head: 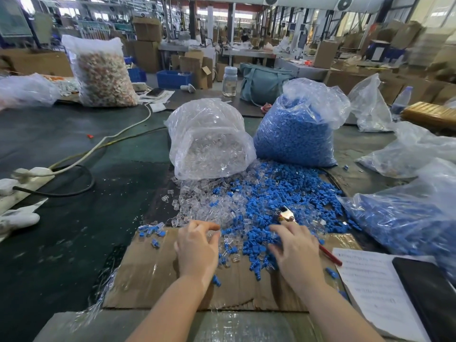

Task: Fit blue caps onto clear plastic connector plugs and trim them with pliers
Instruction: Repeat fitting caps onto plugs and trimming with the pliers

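A loose heap of blue caps spreads across the desk, mixed at its left edge with a spill of clear plastic connector plugs. Behind them stand two open clear bags, the left bag of clear plugs slumped toward the heap, the right bag of blue caps upright. A few assembled plugs with blue caps lie apart to the left on cardboard. The pliers rest on the heap, shiny head up, red handle trailing right.
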Demonstrator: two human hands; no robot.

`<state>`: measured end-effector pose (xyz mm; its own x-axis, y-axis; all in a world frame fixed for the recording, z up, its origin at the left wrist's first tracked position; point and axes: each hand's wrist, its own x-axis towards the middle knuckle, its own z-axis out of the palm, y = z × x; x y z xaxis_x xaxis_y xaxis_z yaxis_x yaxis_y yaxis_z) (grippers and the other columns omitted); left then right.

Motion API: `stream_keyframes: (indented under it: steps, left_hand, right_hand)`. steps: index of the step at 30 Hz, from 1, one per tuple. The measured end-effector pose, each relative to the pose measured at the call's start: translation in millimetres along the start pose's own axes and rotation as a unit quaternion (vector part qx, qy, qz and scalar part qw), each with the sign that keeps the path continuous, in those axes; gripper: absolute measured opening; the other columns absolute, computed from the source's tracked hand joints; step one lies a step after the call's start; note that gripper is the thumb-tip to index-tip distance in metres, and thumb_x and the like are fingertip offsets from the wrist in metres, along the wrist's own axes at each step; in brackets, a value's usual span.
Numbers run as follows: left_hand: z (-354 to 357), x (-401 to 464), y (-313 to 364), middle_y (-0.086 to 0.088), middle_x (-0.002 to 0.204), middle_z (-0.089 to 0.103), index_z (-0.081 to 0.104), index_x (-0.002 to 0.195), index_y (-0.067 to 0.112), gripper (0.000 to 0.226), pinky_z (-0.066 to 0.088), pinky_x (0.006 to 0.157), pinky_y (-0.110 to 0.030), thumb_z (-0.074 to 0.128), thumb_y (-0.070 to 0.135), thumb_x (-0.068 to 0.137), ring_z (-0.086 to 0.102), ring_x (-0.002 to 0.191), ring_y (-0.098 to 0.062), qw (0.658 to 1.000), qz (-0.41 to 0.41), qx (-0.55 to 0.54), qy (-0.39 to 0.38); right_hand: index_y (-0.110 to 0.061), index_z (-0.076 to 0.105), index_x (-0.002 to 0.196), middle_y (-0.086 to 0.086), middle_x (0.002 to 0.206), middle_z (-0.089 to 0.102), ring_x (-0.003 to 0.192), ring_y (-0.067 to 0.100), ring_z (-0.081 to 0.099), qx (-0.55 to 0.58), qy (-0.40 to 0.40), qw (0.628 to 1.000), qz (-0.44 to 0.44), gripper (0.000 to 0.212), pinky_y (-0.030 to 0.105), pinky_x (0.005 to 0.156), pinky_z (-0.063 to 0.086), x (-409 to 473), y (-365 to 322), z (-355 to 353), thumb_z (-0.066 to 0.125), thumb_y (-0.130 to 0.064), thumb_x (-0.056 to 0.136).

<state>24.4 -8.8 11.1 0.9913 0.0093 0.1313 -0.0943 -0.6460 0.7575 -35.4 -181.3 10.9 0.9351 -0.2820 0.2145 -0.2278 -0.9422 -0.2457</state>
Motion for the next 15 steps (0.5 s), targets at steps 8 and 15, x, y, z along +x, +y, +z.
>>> stream_keyframes:
  steps: [8, 15]
  left_hand:
    - [8, -20, 7, 0.016, 0.103, 0.055, 0.063, 0.090, 0.034, 0.008, 0.021, 0.104, -0.031, 0.062, 0.027, 0.087, 0.040, 0.116, -0.012, 0.999, 0.000, -0.018, -0.032]
    - [11, -25, 11, 0.014, 0.099, 0.055, 0.066, 0.086, 0.034, 0.008, 0.030, 0.100, -0.034, 0.066, 0.026, 0.084, 0.042, 0.104, -0.010, 0.999, 0.014, -0.021, -0.037]
  right_hand:
    - [-0.038, 0.061, 0.111, -0.015, 0.112, 0.053, 0.112, 0.011, 0.041, 0.015, -0.041, 0.999, -0.004, 0.022, 0.034, 0.097, 0.024, -2, -22, 15, 0.045, -0.038, 0.096]
    - [-0.033, 0.061, 0.099, -0.012, 0.102, 0.053, 0.106, 0.012, 0.043, 0.012, -0.045, 0.999, 0.008, 0.014, 0.035, 0.093, 0.024, -1, -28, 14, 0.047, -0.036, 0.095]
